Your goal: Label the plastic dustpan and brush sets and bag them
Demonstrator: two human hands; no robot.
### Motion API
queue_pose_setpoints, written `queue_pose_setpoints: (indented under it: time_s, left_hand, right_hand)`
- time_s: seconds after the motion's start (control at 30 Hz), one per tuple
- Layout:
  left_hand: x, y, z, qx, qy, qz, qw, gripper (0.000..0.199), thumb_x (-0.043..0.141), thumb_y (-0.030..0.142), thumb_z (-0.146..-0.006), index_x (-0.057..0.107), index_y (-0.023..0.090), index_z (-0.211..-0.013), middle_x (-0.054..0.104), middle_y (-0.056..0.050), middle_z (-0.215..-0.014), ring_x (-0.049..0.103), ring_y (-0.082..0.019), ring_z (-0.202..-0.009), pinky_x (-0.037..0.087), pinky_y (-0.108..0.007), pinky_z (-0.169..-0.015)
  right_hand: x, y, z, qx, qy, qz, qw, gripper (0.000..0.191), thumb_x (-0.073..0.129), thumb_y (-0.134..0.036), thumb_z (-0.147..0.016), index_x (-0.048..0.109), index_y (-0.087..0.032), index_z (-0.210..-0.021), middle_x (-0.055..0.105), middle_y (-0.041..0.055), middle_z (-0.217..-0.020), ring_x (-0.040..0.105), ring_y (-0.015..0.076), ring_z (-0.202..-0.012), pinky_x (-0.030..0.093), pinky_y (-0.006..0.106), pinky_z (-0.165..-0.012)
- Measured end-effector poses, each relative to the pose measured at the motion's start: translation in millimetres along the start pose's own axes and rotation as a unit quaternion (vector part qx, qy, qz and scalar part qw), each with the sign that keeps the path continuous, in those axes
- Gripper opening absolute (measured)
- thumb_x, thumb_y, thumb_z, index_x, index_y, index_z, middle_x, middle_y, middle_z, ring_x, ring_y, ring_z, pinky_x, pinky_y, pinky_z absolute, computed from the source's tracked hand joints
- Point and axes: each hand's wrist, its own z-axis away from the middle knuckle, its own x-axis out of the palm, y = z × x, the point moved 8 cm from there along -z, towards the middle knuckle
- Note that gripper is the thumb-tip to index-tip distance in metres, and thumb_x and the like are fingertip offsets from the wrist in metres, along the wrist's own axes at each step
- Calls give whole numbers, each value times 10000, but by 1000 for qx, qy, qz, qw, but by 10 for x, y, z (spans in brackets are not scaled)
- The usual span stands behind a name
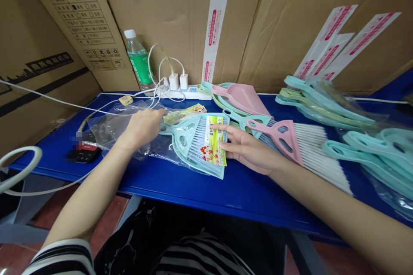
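A mint dustpan and brush set (183, 142) lies on the blue table, partly inside clear plastic. On its bristles rests a yellow-green printed card (213, 142). My right hand (247, 148) has its fingers spread over the card's right edge, touching it. At the set's handle end, my left hand (146, 126) is closed on the edge of the clear plastic bag (111, 126); its fingertips are partly hidden. Another printed card (185, 113) lies behind the set. Right of it are a pink brush (284, 139) and a mint brush (247, 121).
Pink dustpan (247, 96) lies behind the brushes, with packed mint sets (383, 150) at right. A green-labelled bottle (140, 64), a power strip (193, 93) with cables and a phone (84, 152) are at left. Cardboard boxes (180, 21) stand behind the blue table (193, 189).
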Motion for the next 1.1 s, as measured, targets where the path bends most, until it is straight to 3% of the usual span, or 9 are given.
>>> queue_pose_setpoints:
  time_s: [0.17,0.4,0.73,1.1]
  left_hand:
    - [15,-4,0,-11,-6,18,1000,489,426,126,-837,570,221,-1294,725,-122,-1103,688,-313,-1005,536,-385,-802]
    - [11,9,2,-25,-6,-8,1000,430,420,138,-869,591,199,-1259,734,-142,-1023,689,-321,-1013,536,-381,-812]
    - [16,-69,2,-81,-46,-46,995,450,408,72,-861,561,144,-1279,702,-188,-1103,677,-325,-1049,525,-365,-812]
    - [-27,-149,42,-108,-65,-67,990,438,394,-7,-820,623,93,-1179,707,-228,-1069,682,-349,-1035,532,-354,-762]
  right_hand:
    - [0,-10,10,10,3,-6,1000,419,555,-112,-887,512,-250,-1280,621,82,-1271,647,181,-1072,520,411,-983]
    - [9,-35,7,24,24,-30,999,332,543,-81,-877,530,-224,-1176,669,73,-1177,658,176,-1049,502,406,-1005]
    - [-13,16,-32,39,45,-48,997,264,533,-25,-853,616,-214,-1017,638,-2,-886,671,141,-975,494,377,-1024]
    - [2,0,-37,27,-3,1,1000,231,557,-95,-852,601,-185,-1060,632,76,-1111,671,172,-1045,472,388,-1048]
